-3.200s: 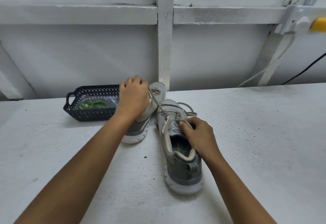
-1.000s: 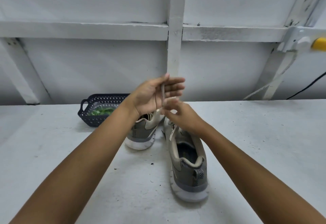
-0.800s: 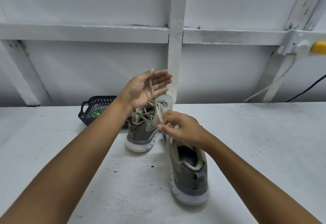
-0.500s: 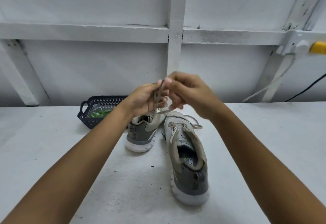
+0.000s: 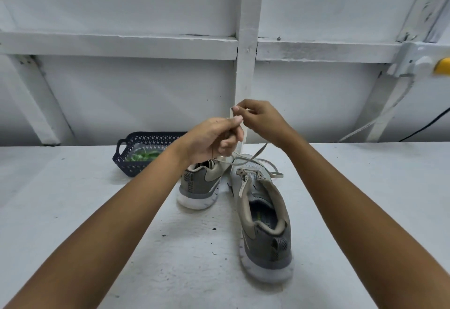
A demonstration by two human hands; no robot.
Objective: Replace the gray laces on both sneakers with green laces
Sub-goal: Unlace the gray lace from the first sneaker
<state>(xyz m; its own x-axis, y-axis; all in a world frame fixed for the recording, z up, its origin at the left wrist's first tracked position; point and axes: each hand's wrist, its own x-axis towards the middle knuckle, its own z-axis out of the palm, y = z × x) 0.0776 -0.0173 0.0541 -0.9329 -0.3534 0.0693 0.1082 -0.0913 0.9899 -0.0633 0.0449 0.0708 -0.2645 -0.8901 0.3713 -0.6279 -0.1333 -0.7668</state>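
Table [image 5: 73,211] first: near sneaker [image 5: 264,230] stands heel toward the camera, long axis running straight away from it. Its eyelets look bare, tongue loose, so I read this 1 as unlaced.

Far sneaker [image 5: 199,184] sits just beside it to the left, also heel-on. Its lacing zone is hidden behind the left hand, so I cannot tell whether it is stripped.

Both hands are raised above the 2 toes, touching each other. Left hand [image 5: 211,140] is clenched round a gathered bunch of the gray lace [image 5: 244,136]. Right hand [image 5: 261,120] pinches the upper end of the same lace between thumb and forefinger. The slack drops from the hands across the near sneaker's toe, and the tail lies on the table just right of it.

Key relation: the green laces [image 5: 142,155] lie in the dark perforated basket [image 5: 123,160], further back and left of the hands, against the white wall. The basket's long axis runs left-right. The left hand is nearer, but it is full.

Likely next: finish bundling, dump the gray, then reach left for the green.
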